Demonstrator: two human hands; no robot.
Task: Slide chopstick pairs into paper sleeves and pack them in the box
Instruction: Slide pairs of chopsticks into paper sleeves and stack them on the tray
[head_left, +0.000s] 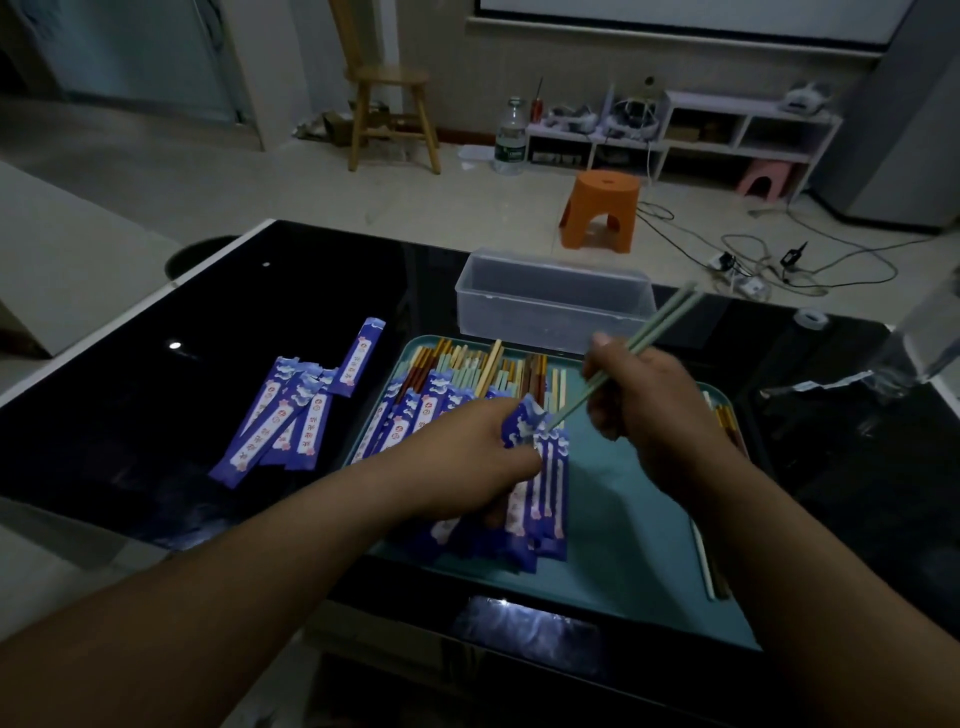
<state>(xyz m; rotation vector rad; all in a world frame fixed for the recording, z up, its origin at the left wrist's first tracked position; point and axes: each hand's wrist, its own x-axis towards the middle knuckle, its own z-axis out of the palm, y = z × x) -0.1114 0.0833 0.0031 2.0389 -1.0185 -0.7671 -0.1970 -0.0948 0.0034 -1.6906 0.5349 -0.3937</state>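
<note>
The right grip is curled round a pair of pale green chopsticks. Their lower tips meet the mouth of a blue paper sleeve, just down-left of this grip. The left grip pinches that sleeve near its upper end. Under both grips lies a teal tray. It carries mixed chopsticks beyond the left grip and more sleeves beneath it. A clear box stands beyond the grips, near the tray's far edge. Well left of the left grip, loose sleeves lie on the dark surface. The tray floor shows below the right grip.
</note>
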